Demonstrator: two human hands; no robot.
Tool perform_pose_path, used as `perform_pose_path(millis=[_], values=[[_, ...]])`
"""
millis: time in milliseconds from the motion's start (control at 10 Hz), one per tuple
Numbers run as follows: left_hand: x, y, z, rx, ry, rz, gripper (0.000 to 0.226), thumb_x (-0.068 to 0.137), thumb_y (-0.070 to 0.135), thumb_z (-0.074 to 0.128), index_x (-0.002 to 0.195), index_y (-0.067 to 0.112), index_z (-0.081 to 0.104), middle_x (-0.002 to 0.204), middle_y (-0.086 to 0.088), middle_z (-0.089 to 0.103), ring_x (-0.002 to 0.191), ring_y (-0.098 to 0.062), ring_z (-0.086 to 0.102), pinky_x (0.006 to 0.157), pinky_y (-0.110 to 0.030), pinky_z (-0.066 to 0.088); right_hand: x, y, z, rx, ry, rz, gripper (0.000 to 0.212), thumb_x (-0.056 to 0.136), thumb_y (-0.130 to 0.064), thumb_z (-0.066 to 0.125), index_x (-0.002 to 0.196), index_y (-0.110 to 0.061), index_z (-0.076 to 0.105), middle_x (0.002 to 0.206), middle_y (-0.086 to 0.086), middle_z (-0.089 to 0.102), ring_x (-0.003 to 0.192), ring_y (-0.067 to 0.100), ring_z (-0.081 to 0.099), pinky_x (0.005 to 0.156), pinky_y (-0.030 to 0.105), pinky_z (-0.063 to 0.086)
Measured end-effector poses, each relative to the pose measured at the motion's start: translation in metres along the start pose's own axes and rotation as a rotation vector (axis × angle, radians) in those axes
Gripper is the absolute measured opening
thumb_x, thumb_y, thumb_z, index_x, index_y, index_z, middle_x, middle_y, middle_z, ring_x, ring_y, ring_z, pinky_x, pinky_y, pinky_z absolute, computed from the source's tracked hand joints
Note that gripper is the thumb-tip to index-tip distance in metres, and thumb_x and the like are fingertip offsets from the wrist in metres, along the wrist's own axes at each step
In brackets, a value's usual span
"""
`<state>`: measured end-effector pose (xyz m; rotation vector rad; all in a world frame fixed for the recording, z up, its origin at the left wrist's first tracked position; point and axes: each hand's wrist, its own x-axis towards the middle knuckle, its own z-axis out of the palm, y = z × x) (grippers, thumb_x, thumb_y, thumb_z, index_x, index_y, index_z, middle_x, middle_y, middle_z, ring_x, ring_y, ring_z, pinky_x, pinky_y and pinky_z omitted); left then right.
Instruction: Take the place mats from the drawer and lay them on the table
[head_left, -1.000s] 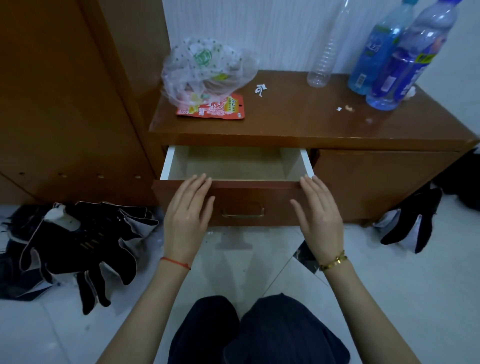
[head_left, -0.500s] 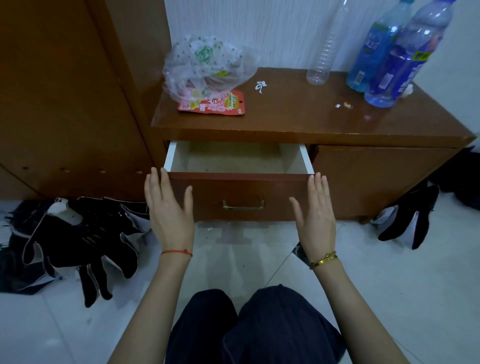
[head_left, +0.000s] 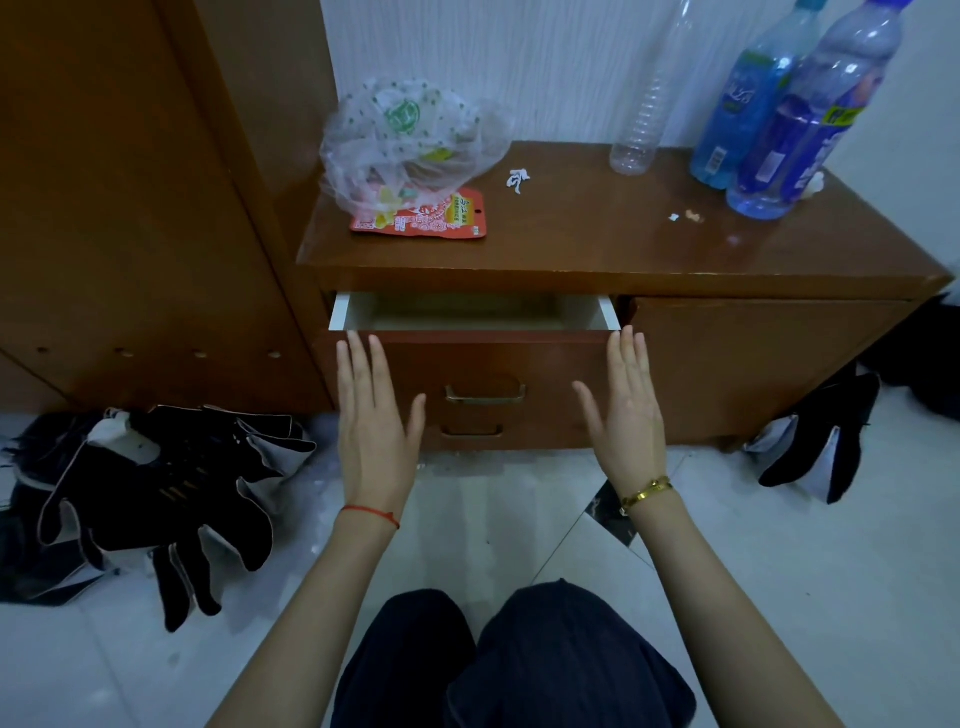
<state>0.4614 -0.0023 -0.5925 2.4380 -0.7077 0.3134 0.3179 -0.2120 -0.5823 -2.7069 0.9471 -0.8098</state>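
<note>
Drawer (head_left: 475, 332) partly open, left hand (head_left: 375, 422), right hand (head_left: 626, 415) flat before it

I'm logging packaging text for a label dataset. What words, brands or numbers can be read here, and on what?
None reads clearly.
Red snack packet: printed characters, too blurred.
Green round logo on clear dotted plastic bag: unreadable.
Blue plastic bottle label: white script, illegible.
Purple-labelled plastic bottle: yellow tag, blurred.

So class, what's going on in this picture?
A person crouches in front of a low wooden cabinet. Both hands, left hand and right hand, are flat and open against the front of a partly open drawer, holding nothing. The visible part of the drawer looks empty; no place mats show.
</note>
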Motion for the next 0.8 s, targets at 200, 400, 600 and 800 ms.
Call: perform_pose_path(millis=[200, 400, 600, 800], values=[[0.017, 0.003, 0.012, 0.013, -0.044, -0.026, 0.083, 0.095, 0.036, 0.052, 0.152, 0.005, 0.000, 0.161, -0.014, -0.007, 0.149, -0.025, -0.009, 0.114, -0.044, 0.033, 0.016, 0.005, 0.011, 0.018, -0.011, -0.028, 0.070, 0.097, -0.036, 0.048, 0.151, -0.006, 0.015, 0.159, 0.009, 0.012, 0.148, 0.019, 0.003, 0.116, 0.033, 0.023], [0.044, -0.007, 0.016, 0.019, -0.059, 0.038, 0.080, 0.096, 0.032, 0.051, 0.153, 0.008, 0.000, 0.161, -0.012, -0.008, 0.149, -0.023, -0.009, 0.121, -0.040, 0.017, 0.040, 0.010, 0.020, 0.019, -0.044, -0.065, 0.070, 0.098, -0.037, 0.044, 0.151, -0.007, 0.011, 0.160, 0.007, 0.008, 0.148, 0.019, 0.001, 0.117, 0.031, 0.018], [0.063, -0.010, 0.022, 0.025, -0.105, 0.052, 0.077, 0.097, 0.027, 0.051, 0.153, 0.009, 0.001, 0.161, -0.011, -0.014, 0.149, -0.025, 0.000, 0.120, -0.039, 0.020, 0.046, 0.015, 0.031, 0.039, -0.077, -0.061, 0.067, 0.099, -0.029, 0.044, 0.152, -0.010, 0.008, 0.161, 0.006, 0.001, 0.148, 0.018, 0.002, 0.114, 0.037, 0.031], [0.061, -0.017, 0.023, 0.042, -0.040, 0.078, 0.070, 0.097, 0.022, 0.049, 0.153, 0.010, 0.009, 0.162, -0.008, -0.003, 0.150, -0.021, -0.002, 0.119, -0.038, 0.025, 0.035, 0.025, 0.038, 0.077, -0.069, -0.065, 0.062, 0.099, -0.029, 0.046, 0.151, -0.009, 0.018, 0.159, 0.006, 0.014, 0.147, 0.018, 0.009, 0.114, 0.040, 0.030]])
